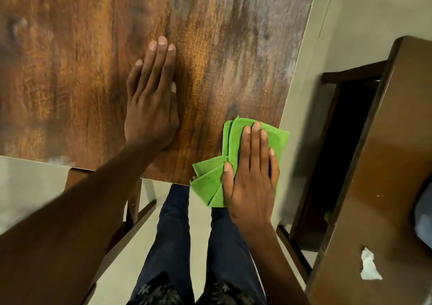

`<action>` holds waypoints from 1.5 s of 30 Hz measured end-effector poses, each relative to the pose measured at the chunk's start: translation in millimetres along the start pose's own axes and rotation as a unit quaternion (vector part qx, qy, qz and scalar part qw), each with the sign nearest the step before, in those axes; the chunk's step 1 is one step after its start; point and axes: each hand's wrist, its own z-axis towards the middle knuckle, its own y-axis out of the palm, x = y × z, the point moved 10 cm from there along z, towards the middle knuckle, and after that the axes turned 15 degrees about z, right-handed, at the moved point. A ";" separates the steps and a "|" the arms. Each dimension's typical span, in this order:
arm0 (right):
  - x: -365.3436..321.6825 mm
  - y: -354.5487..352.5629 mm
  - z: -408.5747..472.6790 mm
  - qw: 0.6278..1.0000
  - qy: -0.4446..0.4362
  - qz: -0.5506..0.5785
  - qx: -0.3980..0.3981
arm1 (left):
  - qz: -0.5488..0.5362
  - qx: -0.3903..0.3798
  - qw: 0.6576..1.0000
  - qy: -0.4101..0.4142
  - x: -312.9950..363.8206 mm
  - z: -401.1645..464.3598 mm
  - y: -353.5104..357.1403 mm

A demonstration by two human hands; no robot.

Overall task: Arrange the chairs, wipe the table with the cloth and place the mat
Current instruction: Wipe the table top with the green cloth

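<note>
Step in hand: wiping the table; judged from the cloth lying under a flat palm at the near right corner.
Table: brown wood-grain laminate tabletop (70,71) with a pale edge band; dull greyish patches show toward its right side and along the near edge.
Cloth: folded bright green microfibre cloth (210,183), lying on the near right corner, its fanned layers hanging past the near edge.
Right hand (253,176): laid flat on the cloth, fingers straight and close together, thumb resting on the fanned folds; it presses, it does not clutch.
Left hand (152,99): flat on bare tabletop just beside the cloth, fingers straight and together, holding nothing; apparently a brace.
Chairs: a dark brown wooden chair (385,164) stands near the table's right side; a dark brown wooden frame (131,202) shows under the near edge, probably a second chair.
Mat: not visible; placement not yet done.
Technique: keep the palm flat so pressure spreads over the whole cloth; wipe in overlapping strokes along the grain, covering the greyish patches.
Caution: tuck the overhanging folds under the palm, or they may drag off the edge.
Brace: lift the left hand to wipe beneath it.
</note>
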 end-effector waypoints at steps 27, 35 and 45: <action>-1.8 -0.1 28.4 0.999 -0.044 -0.014 -0.015 | -0.014 0.025 1.000 0.003 -7.3 -1.5 8.8; 3.1 -51.6 177.1 0.997 -0.033 0.000 0.066 | 0.005 -0.011 1.000 -0.002 -9.0 0.3 11.3; -0.6 9.5 7.4 0.999 -0.016 -0.035 -0.019 | 0.030 -0.029 0.999 0.006 -5.4 0.8 21.0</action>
